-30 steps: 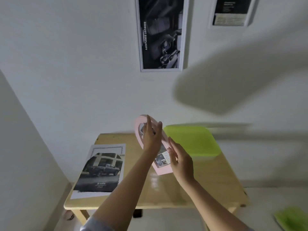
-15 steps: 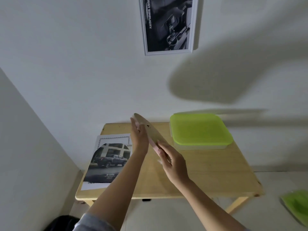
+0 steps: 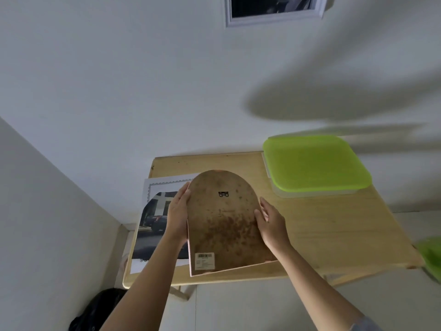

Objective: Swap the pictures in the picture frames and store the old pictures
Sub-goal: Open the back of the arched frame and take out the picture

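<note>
An arched pink picture frame (image 3: 224,225) is turned face down, so its brown stained backing board with a small hanger and a barcode label faces me. My left hand (image 3: 177,216) grips its left edge and my right hand (image 3: 270,222) grips its right edge, just above the wooden table (image 3: 329,235). Under and left of the frame lies a printed picture of a dark truck (image 3: 155,225) on white paper. The frame's own picture is hidden.
A lime-green lidded box (image 3: 315,166) sits at the table's back right. A framed dark poster (image 3: 274,8) hangs on the wall above. Another green object (image 3: 432,256) lies at the right edge, and a black bag (image 3: 100,309) is on the floor at the lower left.
The frame has been flipped from front-facing, through edge-on, to back-up and lowered toward the table. My view has tilted down and nearer.
</note>
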### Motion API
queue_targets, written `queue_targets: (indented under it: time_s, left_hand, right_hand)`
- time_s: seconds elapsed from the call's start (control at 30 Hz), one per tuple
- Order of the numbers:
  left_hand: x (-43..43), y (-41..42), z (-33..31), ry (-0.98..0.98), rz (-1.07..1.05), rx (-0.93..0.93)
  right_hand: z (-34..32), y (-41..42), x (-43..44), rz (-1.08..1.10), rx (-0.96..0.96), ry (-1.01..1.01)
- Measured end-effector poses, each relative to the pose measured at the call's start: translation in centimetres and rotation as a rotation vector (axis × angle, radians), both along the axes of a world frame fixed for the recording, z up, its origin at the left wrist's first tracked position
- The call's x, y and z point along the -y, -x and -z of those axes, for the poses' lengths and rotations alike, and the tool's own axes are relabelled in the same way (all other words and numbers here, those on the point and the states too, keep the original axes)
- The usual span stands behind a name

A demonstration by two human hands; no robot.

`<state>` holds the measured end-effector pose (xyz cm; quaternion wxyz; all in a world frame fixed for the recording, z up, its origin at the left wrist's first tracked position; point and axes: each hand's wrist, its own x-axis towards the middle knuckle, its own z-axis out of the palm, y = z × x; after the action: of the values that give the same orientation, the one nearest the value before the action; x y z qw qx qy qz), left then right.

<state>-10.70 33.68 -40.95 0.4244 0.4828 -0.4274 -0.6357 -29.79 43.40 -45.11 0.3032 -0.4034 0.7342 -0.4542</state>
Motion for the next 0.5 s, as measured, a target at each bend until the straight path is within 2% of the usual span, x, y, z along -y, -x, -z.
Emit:
queue_targets:
  time_s: [0.07, 0.2, 0.37, 0.5]
  left_hand:
    - [0.2, 0.4, 1.5, -0.057, 0.039, -0.02]
    - [-0.1, 2.4, 4.0, -0.12, 0.076, 0.025]
    - [-1.1, 5.5, 7.7, -0.094, 0.154, 0.394]
    - [-2.1, 7.0, 9.2, -0.052, 0.219, 0.569]
  right_hand:
    - [1.0, 0.3, -0.7, 0.043, 0.13, -0.029]
    - [2.6, 1.8, -2.1, 0.16, 0.203, -0.043]
    - [4.1, 4.1, -3.8, 0.217, 0.206, -0.102]
    - [4.7, 5.5, -4.7, 0.227, 0.143, -0.121]
